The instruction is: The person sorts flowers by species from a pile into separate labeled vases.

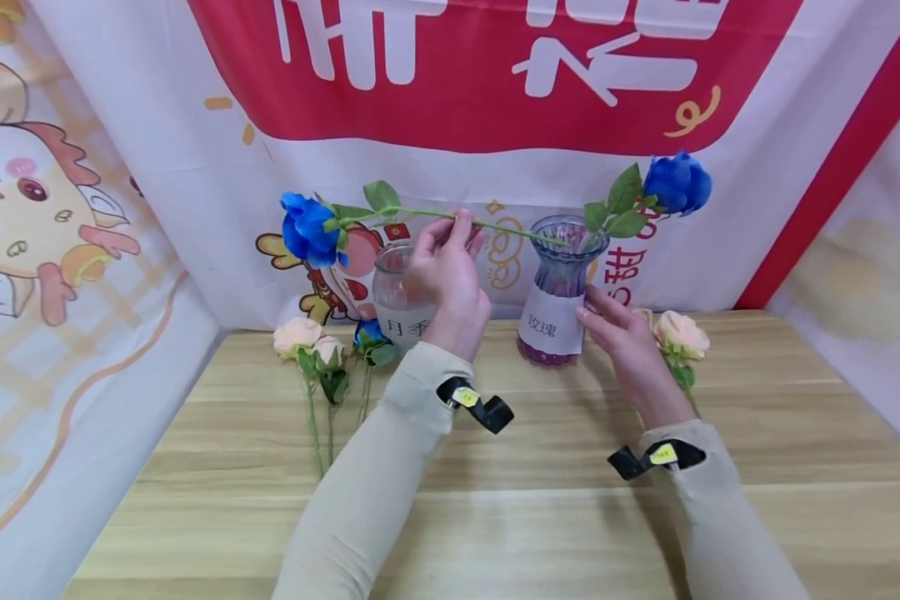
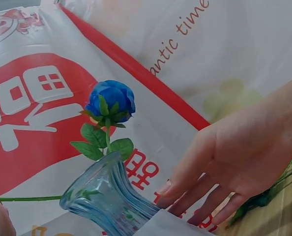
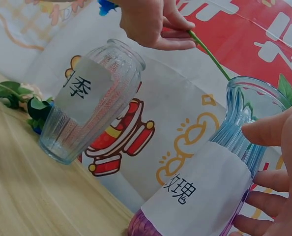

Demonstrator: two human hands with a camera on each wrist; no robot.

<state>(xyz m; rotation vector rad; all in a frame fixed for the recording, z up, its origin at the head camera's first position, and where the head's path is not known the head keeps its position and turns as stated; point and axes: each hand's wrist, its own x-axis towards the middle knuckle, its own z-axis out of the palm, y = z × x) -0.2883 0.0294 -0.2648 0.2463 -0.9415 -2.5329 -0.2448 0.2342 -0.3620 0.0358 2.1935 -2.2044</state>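
the left hand pinched the green stem of a long blue flower between thumb and fingers, partway along its length, above the counter. that flower lay nearly level in the air, its bloom out to the left past the clear vase and the far end of its stem at the mouth of the tinted vase. the right hand was at the right side of the tinted vase, its fingers fairly straight and spread apart, with the thumb by the front and the other fingers along the side, seemingly touching the glass and label. the tinted vase was upright, bluish above and purple at the base, with a white label reading 玫瑰. a second blue flower stood in it, leaning right, with its leaves over the rim. the clear vase, labelled 月季, stood to the left. near its foot a smaller blue flower lay on the counter, with two pale pink flowers just beside it; another pale pink flower lay beyond the right hand. behind everything hung a white cloth with a red panel.
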